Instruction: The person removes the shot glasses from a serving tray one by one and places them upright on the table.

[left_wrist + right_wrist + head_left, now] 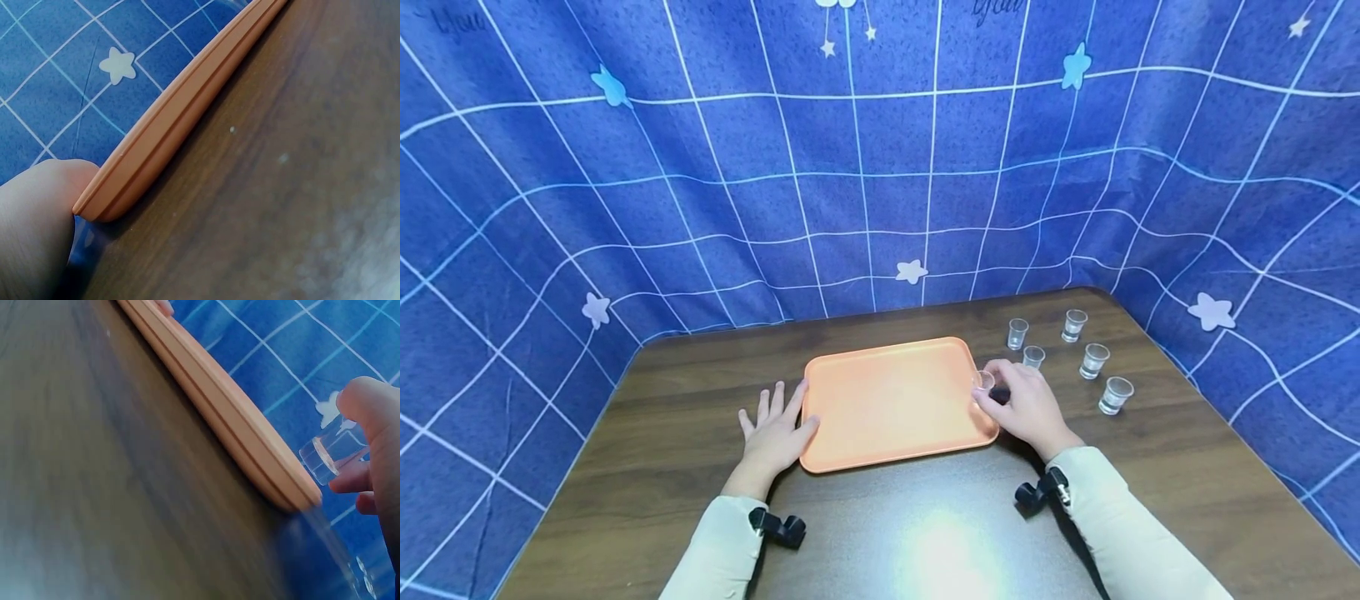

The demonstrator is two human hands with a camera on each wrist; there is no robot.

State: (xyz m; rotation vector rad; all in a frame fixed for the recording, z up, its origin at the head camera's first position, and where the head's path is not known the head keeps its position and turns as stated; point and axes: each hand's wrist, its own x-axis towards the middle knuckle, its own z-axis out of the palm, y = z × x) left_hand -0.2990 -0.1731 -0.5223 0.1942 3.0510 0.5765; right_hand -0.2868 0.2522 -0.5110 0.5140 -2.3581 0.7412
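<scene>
An orange rectangular tray (887, 408) lies on the wooden table. My left hand (777, 435) rests at its left side with fingers spread, the thumb on the rim; the left wrist view shows that thumb (44, 206) against the tray's corner. With my right hand (1028, 404) I pinch a small clear shot glass (983, 380) over the tray's right edge. In the right wrist view the glass (322, 459) sits between thumb and fingers, above the rim. The right hand partly hides it in the head view.
Several more shot glasses stand at the back right, among them one (1033, 357) just behind my right hand and one (1116, 395) farther right. A blue curtain (865, 167) with white lines and stars hangs behind the table (685, 417).
</scene>
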